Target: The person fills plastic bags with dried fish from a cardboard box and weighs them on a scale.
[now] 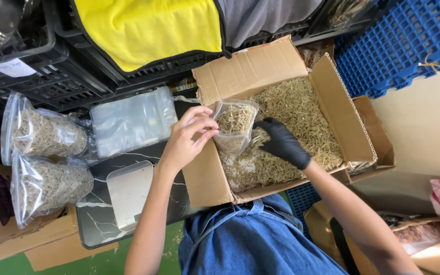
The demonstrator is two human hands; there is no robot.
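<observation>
Small clear plastic bag (234, 127), soft and crinkly, mouth open, part-filled w/ thin pale dried strands, straw-coloured; it's held upright over the near-left part of a cardboard box (342, 122); the box is brown corrugated, flaps folded out, approx. half full of the same dried strands (296, 112) in a loose, tangled heap.

Left hand (189, 137), bare, pinches the bag's left rim btw. thumb and fingers, closed on the plastic; right hand (281, 143), in a black glove, sits just beside the bag's right edge, fingers curled around a clump of strands at the bag mouth; so the bag lies btw. the two hands, touching both.

Left of the box: a flat stack of empty clear bags (133, 121), glossy; a small white scale (128, 193) w/ a smooth rectangular pan; further left two filled bags (44, 158), plump, sealed-looking, same dried stuff inside; all rest on a dark marble-pattern tabletop (98, 229) w/ white veins.

Beyond: black plastic crates (52, 76), ribbed, w/ a yellow cloth (148, 25) draped over one; a blue lattice crate (398, 40) top right; more cardboard pieces at lower left; green floor (103, 262) w/ scattered bits; person wears blue denim.
</observation>
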